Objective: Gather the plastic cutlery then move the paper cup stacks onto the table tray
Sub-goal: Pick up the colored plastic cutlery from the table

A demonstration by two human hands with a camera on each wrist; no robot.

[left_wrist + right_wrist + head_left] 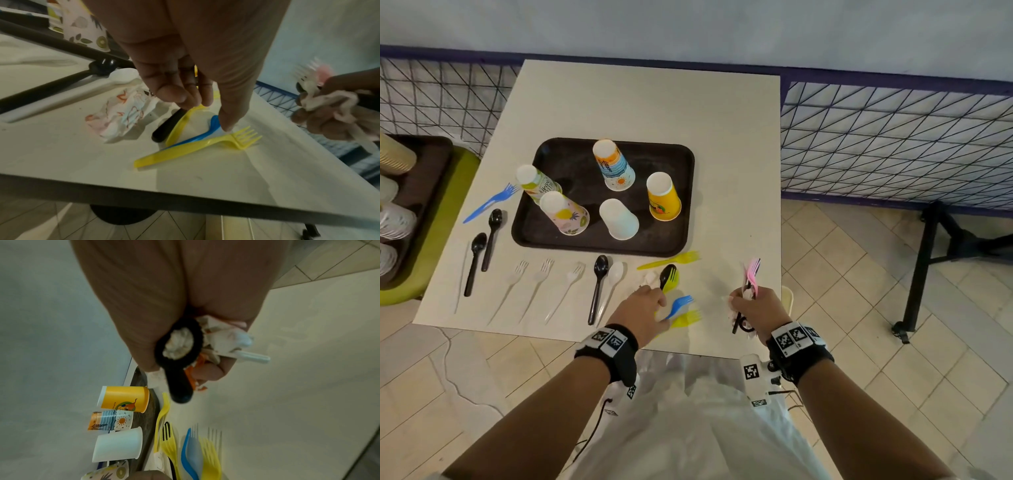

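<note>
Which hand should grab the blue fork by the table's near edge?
The left hand. Its fingers touch that blue fork. The right hand is full: it grips a cutlery bundle with crumpled paper, off to the side.

Soft, even light filled the head view, which was mostly sharp. The pale counter (722,154) carried only faint shadows and no glare, and the wire fence (893,144) bowed toward the frame's edges. The left wrist view was dimmer: the left grip (195,56) loomed blurred, with a soft shadow on the counter beneath it. In the right wrist view, the right grip (164,296) and its cutlery bundle (179,386) were out of focus against a hazy background.
</note>
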